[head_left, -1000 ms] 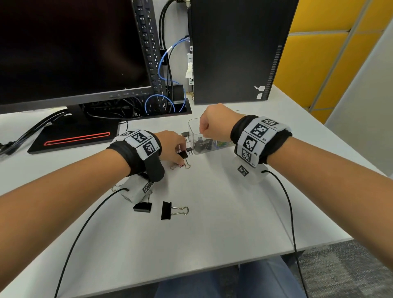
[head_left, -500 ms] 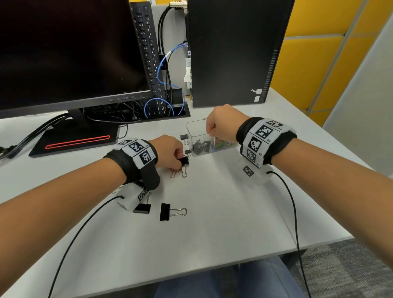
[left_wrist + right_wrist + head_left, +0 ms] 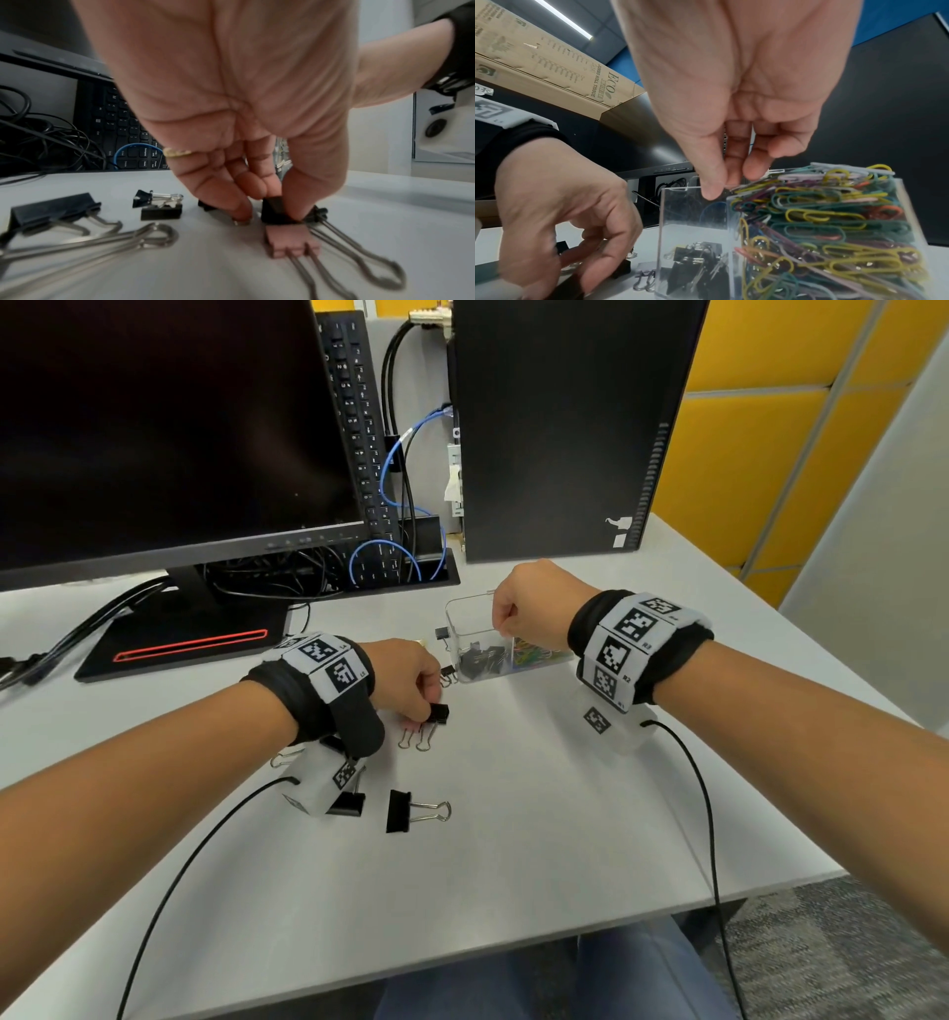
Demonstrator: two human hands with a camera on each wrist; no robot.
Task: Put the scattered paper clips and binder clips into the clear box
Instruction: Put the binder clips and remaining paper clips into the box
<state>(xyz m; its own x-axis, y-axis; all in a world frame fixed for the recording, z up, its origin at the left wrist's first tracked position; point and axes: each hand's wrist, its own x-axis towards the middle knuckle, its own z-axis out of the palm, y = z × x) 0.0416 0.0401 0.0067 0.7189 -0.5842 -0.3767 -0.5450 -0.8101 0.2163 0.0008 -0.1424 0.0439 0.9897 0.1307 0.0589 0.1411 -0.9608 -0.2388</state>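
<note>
My left hand (image 3: 425,705) (image 3: 267,194) pinches a small black binder clip (image 3: 440,713) (image 3: 273,214) that rests on the white desk, just left of the clear box (image 3: 457,621) (image 3: 693,215). A pink binder clip (image 3: 290,241) lies against it. My right hand (image 3: 506,625) (image 3: 727,180) pinches the box's top rim, thumb outside and fingers inside. The box's left compartment holds black binder clips (image 3: 480,660) (image 3: 695,261); the right one holds coloured paper clips (image 3: 534,654) (image 3: 821,223). Two larger black binder clips (image 3: 400,810) (image 3: 349,803) lie nearer me.
Small binder clips (image 3: 441,633) (image 3: 448,671) lie at the box's left side. A monitor (image 3: 154,428) on its stand, an upright keyboard (image 3: 359,428), cables and a black computer tower (image 3: 554,428) line the back. The desk's edge (image 3: 770,880) runs at right and in front.
My left hand has drawn a little toward me while pinching the black binder clip. My right hand has stayed on the box's rim.
</note>
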